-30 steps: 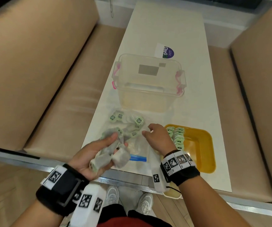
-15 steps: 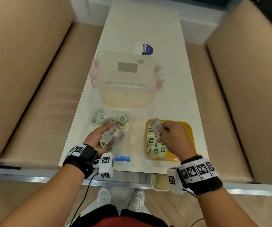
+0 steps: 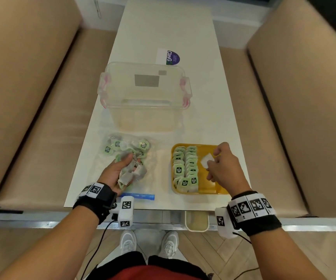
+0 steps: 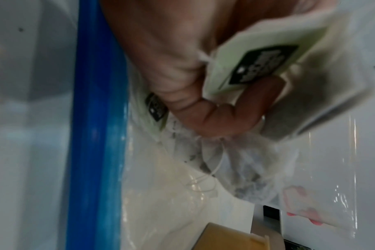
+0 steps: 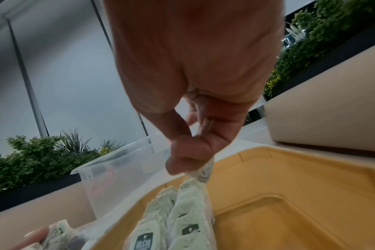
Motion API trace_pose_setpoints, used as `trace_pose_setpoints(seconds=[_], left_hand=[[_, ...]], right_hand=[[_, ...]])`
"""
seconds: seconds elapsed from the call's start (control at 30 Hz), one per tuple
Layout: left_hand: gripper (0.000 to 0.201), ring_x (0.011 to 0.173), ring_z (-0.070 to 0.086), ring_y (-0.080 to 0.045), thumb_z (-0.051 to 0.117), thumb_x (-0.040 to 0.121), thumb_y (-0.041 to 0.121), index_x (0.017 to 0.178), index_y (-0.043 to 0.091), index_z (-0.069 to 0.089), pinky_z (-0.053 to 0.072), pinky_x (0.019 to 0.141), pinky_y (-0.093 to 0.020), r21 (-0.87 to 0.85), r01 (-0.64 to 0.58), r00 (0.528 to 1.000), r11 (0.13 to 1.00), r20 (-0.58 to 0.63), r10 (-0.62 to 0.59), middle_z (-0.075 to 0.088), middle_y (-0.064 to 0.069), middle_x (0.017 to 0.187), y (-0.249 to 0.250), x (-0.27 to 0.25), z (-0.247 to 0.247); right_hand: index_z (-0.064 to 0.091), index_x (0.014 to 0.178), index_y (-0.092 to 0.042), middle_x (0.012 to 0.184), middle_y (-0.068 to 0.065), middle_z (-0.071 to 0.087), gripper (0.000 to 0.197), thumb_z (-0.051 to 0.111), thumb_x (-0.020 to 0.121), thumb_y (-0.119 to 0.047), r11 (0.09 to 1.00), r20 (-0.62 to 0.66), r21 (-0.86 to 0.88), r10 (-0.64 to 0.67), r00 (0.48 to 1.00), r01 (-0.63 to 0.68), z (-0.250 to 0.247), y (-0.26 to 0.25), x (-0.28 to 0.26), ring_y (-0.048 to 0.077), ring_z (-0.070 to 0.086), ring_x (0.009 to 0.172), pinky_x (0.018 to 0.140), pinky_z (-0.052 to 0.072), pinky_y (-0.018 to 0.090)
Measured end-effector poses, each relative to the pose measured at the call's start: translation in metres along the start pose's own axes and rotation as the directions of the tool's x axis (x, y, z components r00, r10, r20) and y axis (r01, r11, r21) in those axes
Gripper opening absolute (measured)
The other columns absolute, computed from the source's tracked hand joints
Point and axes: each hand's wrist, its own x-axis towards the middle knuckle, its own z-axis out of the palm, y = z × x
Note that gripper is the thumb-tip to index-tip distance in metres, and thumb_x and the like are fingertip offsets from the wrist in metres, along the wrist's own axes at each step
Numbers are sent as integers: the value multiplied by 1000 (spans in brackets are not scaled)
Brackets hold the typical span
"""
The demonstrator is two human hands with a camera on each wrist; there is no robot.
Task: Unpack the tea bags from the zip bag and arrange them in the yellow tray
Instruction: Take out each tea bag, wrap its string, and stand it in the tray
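Pinching one tea bag in my right hand over the yellow tray; my left hand clutches several tea bags reading "McCoy", with the clear tub beyond.

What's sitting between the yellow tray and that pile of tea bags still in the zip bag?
Only clear, empty plastic of the zip bag over the white table, in the head view; nothing else lies between the yellow tray and the pile of tea bags.

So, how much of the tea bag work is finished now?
Done: two rows of tea bags stand in the yellow tray. In hand: the right hand pinches one tea bag over the tray; the left hand holds a bunch. Left: more in the zip bag.
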Motion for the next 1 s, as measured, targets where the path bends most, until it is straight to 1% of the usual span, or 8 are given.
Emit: trace_pose_setpoints(seconds=[0.07,0.2,0.33,0.47,0.6,0.7,0.83,1.0], left_hand=[[51,70,73,-17,68,85,23,134,11,56,57,50,-25,14,-8,1000,1000,3,8,72,-6,93,-1,0,0],[40,69,72,-16,69,85,22,123,12,63,56,49,-24,-4,-14,1000,1000,-20,14,71,-6,94,-3,2,-2],[23,62,71,-13,64,90,21,111,13,66,53,44,-22,2,-16,1000,1000,-12,16,73,-4,84,-5,1,1],[11,53,68,-11,61,91,19,100,15,65,49,38,-20,6,-30,999,1000,-10,30,72,-1,75,-5,0,4],[10,54,68,-11,55,98,17,98,14,65,49,39,-20,16,-36,999,999,-10,36,72,-2,75,-6,-1,4],[10,54,68,-11,55,98,16,99,13,65,49,39,-21,-2,-34,999,999,-4,34,71,-3,76,-6,-2,5],[14,56,68,-11,62,88,18,101,13,66,50,40,-20,2,-38,999,999,-10,38,70,-5,82,-6,-1,3],[13,60,70,-12,62,91,17,103,12,65,51,42,-20,-11,-32,999,999,-18,32,70,-6,84,-6,-1,2]], right_hand=[[49,91,-22,80,13,65,18,46,90,-4,1000,40,4,-6,999,6,-1,4,0,16,67,49,45,47,25],[61,96,-19,80,7,70,20,55,86,-3,1000,105,18,-6,995,4,-5,8,0,7,68,56,61,50,23],[67,86,-24,72,-3,67,15,64,86,-9,996,55,-61,-62,997,65,-7,17,1,9,68,62,61,52,25],[72,83,-28,88,-11,55,2,74,84,-30,975,12,-167,-144,990,144,-11,23,4,2,54,79,66,38,15],[69,80,-22,82,-8,66,6,74,84,-24,994,60,-51,-92,994,95,-14,28,7,11,62,76,66,45,24],[66,79,-21,78,-5,67,9,73,85,-21,995,84,-38,-86,993,90,-12,31,8,16,65,77,67,50,28],[65,80,-24,78,-3,67,10,72,86,-20,996,185,-19,-87,979,92,-9,35,6,16,63,77,67,48,27],[67,81,-22,73,-1,62,10,71,86,-15,994,282,-47,-78,956,96,0,33,2,13,55,67,61,44,25]])
